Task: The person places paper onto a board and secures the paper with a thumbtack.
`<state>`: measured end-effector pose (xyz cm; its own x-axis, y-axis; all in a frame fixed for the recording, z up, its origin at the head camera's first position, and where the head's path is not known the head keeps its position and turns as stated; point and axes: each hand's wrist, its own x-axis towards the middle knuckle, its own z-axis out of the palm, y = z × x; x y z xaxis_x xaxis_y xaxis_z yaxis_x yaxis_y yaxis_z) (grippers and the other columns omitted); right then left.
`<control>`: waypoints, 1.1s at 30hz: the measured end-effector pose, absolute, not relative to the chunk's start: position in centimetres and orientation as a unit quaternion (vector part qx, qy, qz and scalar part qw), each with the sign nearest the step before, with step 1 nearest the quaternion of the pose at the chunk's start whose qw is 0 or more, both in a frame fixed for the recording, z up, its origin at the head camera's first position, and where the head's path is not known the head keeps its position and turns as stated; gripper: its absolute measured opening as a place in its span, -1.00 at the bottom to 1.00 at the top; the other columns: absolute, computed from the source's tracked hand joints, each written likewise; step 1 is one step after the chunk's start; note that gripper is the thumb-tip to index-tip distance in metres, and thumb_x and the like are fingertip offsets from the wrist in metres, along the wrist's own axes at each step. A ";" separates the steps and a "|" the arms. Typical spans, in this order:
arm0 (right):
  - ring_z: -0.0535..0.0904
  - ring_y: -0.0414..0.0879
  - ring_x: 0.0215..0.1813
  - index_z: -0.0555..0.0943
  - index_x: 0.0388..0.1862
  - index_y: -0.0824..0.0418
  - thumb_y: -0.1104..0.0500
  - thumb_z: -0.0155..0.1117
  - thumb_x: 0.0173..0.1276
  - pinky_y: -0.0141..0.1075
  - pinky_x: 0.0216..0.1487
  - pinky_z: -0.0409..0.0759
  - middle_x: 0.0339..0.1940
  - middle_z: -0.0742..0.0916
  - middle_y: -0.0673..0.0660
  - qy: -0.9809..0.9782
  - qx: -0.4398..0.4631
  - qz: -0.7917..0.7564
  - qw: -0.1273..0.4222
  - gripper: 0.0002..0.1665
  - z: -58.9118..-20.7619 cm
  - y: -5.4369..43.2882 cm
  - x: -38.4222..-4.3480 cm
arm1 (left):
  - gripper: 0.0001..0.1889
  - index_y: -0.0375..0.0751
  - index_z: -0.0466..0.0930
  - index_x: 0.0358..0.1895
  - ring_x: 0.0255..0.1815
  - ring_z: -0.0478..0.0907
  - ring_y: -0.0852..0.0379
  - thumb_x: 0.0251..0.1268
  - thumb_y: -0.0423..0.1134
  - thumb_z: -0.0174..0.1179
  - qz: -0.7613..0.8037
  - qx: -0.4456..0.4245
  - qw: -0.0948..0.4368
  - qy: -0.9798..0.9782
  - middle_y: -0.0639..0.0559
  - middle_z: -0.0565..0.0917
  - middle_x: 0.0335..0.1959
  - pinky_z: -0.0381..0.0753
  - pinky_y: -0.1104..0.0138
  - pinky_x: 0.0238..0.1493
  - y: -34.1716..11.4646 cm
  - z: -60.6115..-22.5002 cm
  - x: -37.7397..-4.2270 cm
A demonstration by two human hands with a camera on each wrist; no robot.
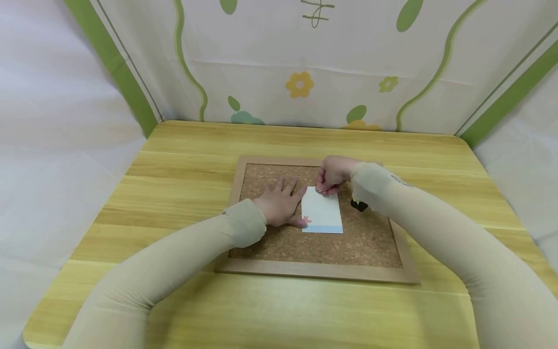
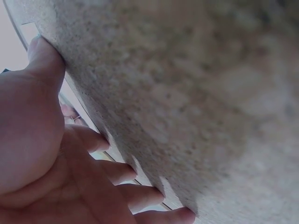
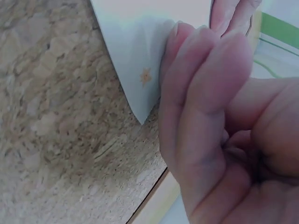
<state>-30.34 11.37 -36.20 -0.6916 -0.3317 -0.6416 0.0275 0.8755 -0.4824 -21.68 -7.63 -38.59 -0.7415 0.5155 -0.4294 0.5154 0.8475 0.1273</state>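
A white sheet of paper (image 1: pixel 321 211) with a pale blue band along its near edge lies on a cork board (image 1: pixel 270 247). My left hand (image 1: pixel 279 204) is spread at its left side, fingertips on the cork and thumb at the paper's lower left corner, by a small pink print. At the far edge of the paper, my right hand (image 1: pixel 333 174) has its fingers curled and pinches a small, thin, shiny pin-like thing (image 2: pixel 74 118), mostly hidden by the fingertips. A paper corner with an orange star-like print (image 3: pixel 145 76) shows beside those fingers in the right wrist view.
The board's light wooden frame (image 1: pixel 314 269) rests on a wood-grain table (image 1: pixel 174 194). Just below my right cuff is a small black object (image 1: pixel 359 205) with a bit of yellow. Behind the table hangs a white curtain (image 1: pixel 261 43) with green and orange prints.
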 end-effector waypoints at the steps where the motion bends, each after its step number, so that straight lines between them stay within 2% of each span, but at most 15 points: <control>1: 0.63 -0.19 -0.47 0.68 -0.31 0.33 0.38 0.24 0.41 -0.39 -0.38 0.62 -0.44 0.74 0.13 0.889 -0.083 -0.237 0.383 -0.89 -36.2 11.3 -30.3 | 0.08 0.04 -0.36 0.63 0.56 -0.39 -0.32 0.22 0.48 -0.06 -0.001 0.277 0.230 0.933 -0.14 -0.38 0.61 -0.10 -0.32 0.38 -7.6 -38.6 -21.7; 15: 0.61 -0.21 -0.56 0.66 -0.33 0.33 0.36 0.25 0.41 -0.40 -0.43 0.61 -0.52 0.73 0.11 0.894 -0.072 -0.232 0.376 -0.90 -36.3 11.3 -30.2 | 0.07 0.04 -0.37 0.63 0.57 -0.38 -0.32 0.23 0.48 -0.07 -0.004 0.277 0.227 0.934 -0.14 -0.39 0.61 -0.09 -0.31 0.38 -7.5 -38.5 -21.6; 33: 0.63 -0.16 -0.52 0.68 -0.29 0.30 0.36 0.29 0.38 -0.33 -0.37 0.66 -0.47 0.73 0.14 0.907 -0.053 -0.219 0.356 -0.94 -35.9 10.5 -29.6 | 0.07 0.05 -0.36 0.63 0.57 -0.39 -0.32 0.24 0.47 -0.06 0.003 0.276 0.234 0.932 -0.14 -0.39 0.61 -0.10 -0.30 0.39 -7.5 -38.1 -21.5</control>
<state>-29.61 10.47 -35.86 -0.7405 -0.2519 -0.6230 0.0607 0.8982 -0.4353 -21.48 -7.52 -38.11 -0.7378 0.5163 -0.4349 0.5131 0.8475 0.1356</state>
